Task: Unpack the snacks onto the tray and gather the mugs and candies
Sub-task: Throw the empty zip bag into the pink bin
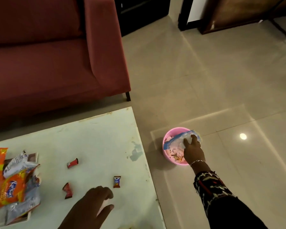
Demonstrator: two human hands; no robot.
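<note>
both hands are in view. right hand (192, 150) reaches down over a pink bin (168, 156) on the floor (221, 90), fingers pinched on a clear bag (182, 139) with a blue edge; the bag lies across the bin's mouth, partly inside. under it the bin holds pale pink scraps and a bit of orange wrapper. a bracelet (197, 162) circles that wrist, and a patterned sleeve (210, 184) covers the forearm.

left hand (97, 200) rests over the white table (97, 138), fingers curled downward; something pale shows beneath them, but i cannot tell whether it is gripped.

tray (26, 218) sits at the table's left edge, mostly buried under snack packs (12, 189): orange packets, one lettered in blue, and silvery ones crumpled among them. the exact number of packs is unclear, since they overlap and run out of view.

three candies lie loose on the table, well apart from each other: a red one (72, 163) farthest up, a dark red one (67, 190) twisted at both ends near the tray, and a brown one (117, 181) with a blue spot just beside the left hand's fingertips.

red sofa (48, 55) stands behind the table.
</note>
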